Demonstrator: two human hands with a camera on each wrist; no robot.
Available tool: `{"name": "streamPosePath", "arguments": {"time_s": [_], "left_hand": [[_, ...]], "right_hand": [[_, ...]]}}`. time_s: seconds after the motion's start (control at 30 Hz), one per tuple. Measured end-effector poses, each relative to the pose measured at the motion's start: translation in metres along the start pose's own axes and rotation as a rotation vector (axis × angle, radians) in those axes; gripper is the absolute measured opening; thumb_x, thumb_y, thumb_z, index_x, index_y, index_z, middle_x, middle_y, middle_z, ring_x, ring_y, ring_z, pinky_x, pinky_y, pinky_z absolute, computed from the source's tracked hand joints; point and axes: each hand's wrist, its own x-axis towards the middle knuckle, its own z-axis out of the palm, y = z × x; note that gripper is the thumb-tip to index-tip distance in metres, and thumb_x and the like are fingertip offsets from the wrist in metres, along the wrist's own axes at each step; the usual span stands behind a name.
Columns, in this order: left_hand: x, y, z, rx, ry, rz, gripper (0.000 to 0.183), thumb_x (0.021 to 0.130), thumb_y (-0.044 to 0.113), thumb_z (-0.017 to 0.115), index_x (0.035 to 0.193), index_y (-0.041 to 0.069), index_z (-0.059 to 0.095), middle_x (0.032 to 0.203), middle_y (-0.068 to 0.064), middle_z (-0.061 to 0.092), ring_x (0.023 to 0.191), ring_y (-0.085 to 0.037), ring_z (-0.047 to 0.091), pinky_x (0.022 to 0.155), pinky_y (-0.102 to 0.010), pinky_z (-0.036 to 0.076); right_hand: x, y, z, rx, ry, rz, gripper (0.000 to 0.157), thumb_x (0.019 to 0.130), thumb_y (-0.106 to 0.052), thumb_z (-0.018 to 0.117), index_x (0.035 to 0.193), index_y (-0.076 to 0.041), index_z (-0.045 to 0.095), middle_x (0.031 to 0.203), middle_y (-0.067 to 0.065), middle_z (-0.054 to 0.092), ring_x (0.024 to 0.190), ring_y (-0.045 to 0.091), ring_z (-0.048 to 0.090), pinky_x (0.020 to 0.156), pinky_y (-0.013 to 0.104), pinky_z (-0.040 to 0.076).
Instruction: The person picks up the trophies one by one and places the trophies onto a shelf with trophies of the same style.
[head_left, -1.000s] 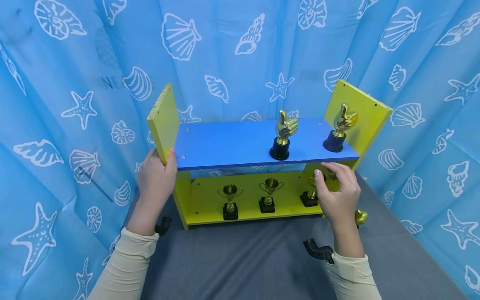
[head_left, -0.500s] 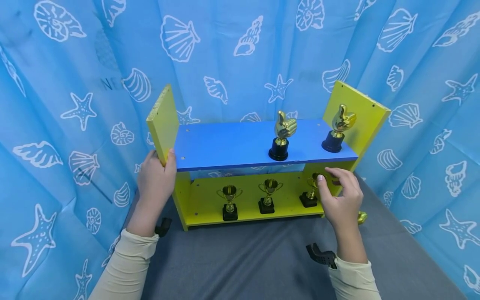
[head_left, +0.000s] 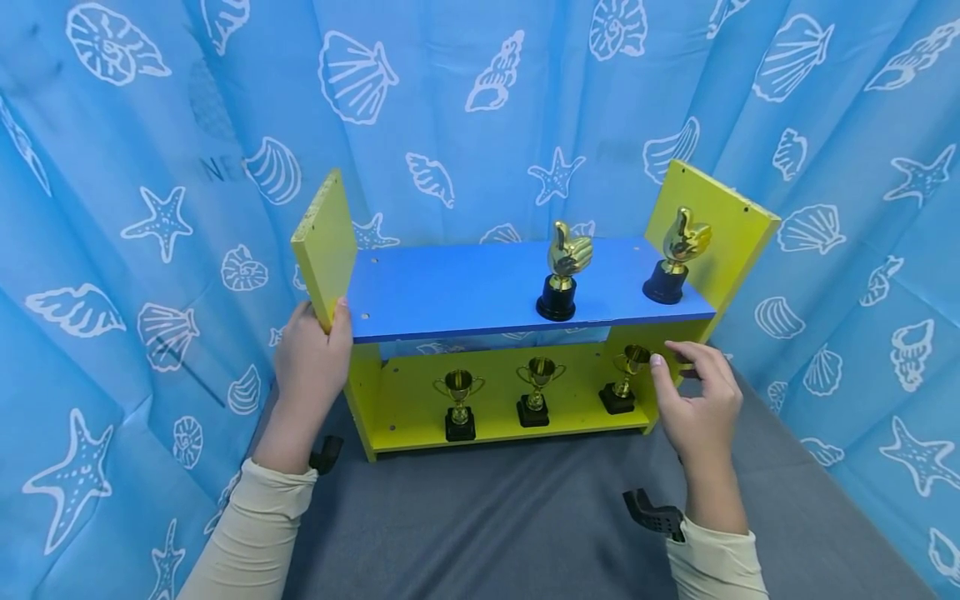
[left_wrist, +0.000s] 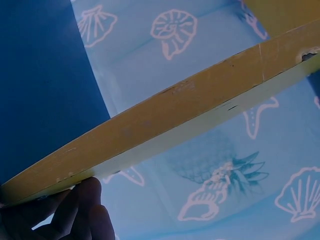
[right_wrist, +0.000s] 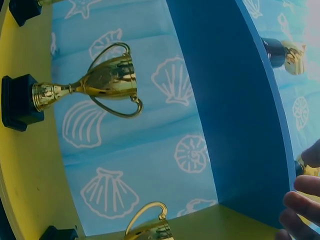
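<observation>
My left hand (head_left: 309, 367) grips the front edge of the shelf's yellow left side panel (head_left: 332, 242), thumb on the inner face. The left wrist view shows curled fingers (left_wrist: 90, 195) under that panel's edge. My right hand (head_left: 701, 408) hovers holding nothing, its fingers and thumb apart, just right of a gold trophy cup (head_left: 624, 379) on the lower yellow board. Two more trophy cups, a middle one (head_left: 538, 379) and a left one (head_left: 459, 392), stand there upright on black bases. Above, a thumbs-up trophy (head_left: 562, 267) and another thumbs-up trophy (head_left: 678, 250) stand on the blue board (head_left: 442, 287).
The shelf's yellow right side panel (head_left: 716, 225) rises behind the far-right trophy. Grey cloth (head_left: 480, 517) covers the table under the shelf. A blue curtain (head_left: 465, 100) with white shell prints hangs behind and at both sides.
My right hand has drawn a little to the right and down, away from the right trophy cup, uncovering more of it. A small gold object beside my right wrist is now hidden. My left hand stays put.
</observation>
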Motion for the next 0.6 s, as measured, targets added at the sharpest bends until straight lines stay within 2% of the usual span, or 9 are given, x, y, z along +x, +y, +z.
{"name": "streamPosePath", "arguments": {"time_s": [0.23, 0.47, 0.6], "left_hand": [[0.001, 0.0, 0.001, 0.002, 0.003, -0.005, 0.052, 0.102, 0.051, 0.034, 0.074, 0.009, 0.047, 0.075, -0.01, 0.046, 0.059, -0.026, 0.049, 0.049, -0.035, 0.038], [0.0, 0.0, 0.001, 0.004, 0.001, -0.005, 0.053, 0.102, 0.052, 0.033, 0.074, 0.009, 0.047, 0.075, -0.01, 0.045, 0.056, -0.025, 0.047, 0.048, -0.035, 0.037], [0.0, 0.0, 0.001, 0.003, 0.007, -0.003, 0.053, 0.102, 0.052, 0.033, 0.073, 0.009, 0.047, 0.074, -0.01, 0.045, 0.056, -0.025, 0.047, 0.047, -0.035, 0.037]], "right_hand": [[-0.001, 0.005, -0.006, -0.013, -0.094, 0.037, 0.022, 0.086, -0.014, 0.074, 0.106, -0.005, 0.073, 0.108, 0.01, 0.069, 0.093, 0.017, 0.059, 0.078, 0.012, 0.044], [-0.004, 0.013, -0.016, -0.07, -0.253, 0.107, 0.024, 0.088, -0.018, 0.073, 0.11, -0.009, 0.071, 0.115, 0.002, 0.066, 0.098, 0.008, 0.056, 0.079, 0.01, 0.042], [-0.005, 0.016, -0.021, -0.112, -0.31, 0.119, 0.025, 0.09, -0.022, 0.072, 0.112, -0.011, 0.07, 0.115, 0.002, 0.065, 0.097, 0.009, 0.056, 0.079, 0.01, 0.043]]}}
